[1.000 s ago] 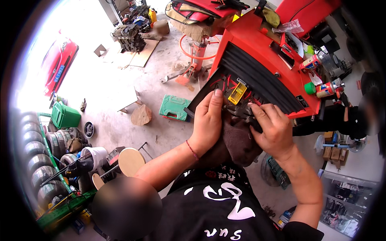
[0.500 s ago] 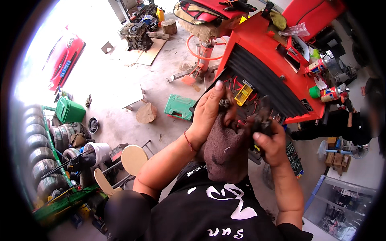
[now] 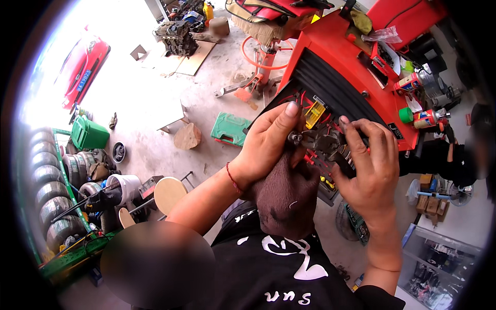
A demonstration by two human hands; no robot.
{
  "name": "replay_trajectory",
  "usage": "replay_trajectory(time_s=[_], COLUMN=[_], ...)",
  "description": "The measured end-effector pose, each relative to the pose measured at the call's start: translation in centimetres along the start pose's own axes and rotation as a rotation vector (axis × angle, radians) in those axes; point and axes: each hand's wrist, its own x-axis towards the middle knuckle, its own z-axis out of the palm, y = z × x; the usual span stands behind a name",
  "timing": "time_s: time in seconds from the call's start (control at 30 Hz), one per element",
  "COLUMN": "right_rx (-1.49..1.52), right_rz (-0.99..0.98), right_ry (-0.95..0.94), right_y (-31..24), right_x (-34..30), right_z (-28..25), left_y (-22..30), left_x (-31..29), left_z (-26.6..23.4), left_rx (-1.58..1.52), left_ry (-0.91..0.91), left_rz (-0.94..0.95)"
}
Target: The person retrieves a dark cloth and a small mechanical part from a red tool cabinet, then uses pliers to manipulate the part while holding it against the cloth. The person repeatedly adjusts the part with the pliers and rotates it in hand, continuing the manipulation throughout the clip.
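My left hand (image 3: 268, 132) is closed, thumb up, around a brown cloth (image 3: 287, 199) that hangs down over my black shirt. A small round metal end (image 3: 294, 137) pokes out between its fingers above the cloth; the rest of that part is hidden. My right hand (image 3: 367, 165) holds a dark, greasy metal tool (image 3: 326, 144), pliers-like in shape, between thumb and fingers. The tool's far end meets or lies right beside the round metal end; whether it grips it I cannot tell. Both hands are in front of an open tool drawer.
Pliers and a yellow case (image 3: 315, 113) lie in the drawer of the red tool cabinet (image 3: 336, 57). A green case (image 3: 231, 129), a wood stump (image 3: 187, 136) and an engine block (image 3: 175, 39) stand on the floor. Tyres (image 3: 54, 194) line the left; a clear drawer unit (image 3: 439, 263) is at lower right.
The dark tool has come leftward against the round metal end in my left hand. My right hand has risen, its fingers reaching further over the tool. My left hand stays nearly in place.
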Motion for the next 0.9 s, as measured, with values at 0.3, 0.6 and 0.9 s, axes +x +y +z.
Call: replay_trajectory(time_s=[0.3, 0.6, 0.9], right_rx=[0.015, 0.071, 0.485], right_rz=[-0.033, -0.064, 0.135], right_ry=[-0.045, -0.111, -0.119], right_y=[-0.7, -1.1, -0.8], right_x=[0.5, 0.8, -0.3], right_z=[-0.9, -1.2, 1.1], left_y=[0.4, 0.8, 1.5], left_x=[-0.7, -0.9, -0.8], left_z=[-0.7, -1.0, -0.6], left_rx=[0.055, 0.194, 0.097], left_ry=[-0.007, 0.044, 0.026], left_rz=[0.016, -0.013, -0.121])
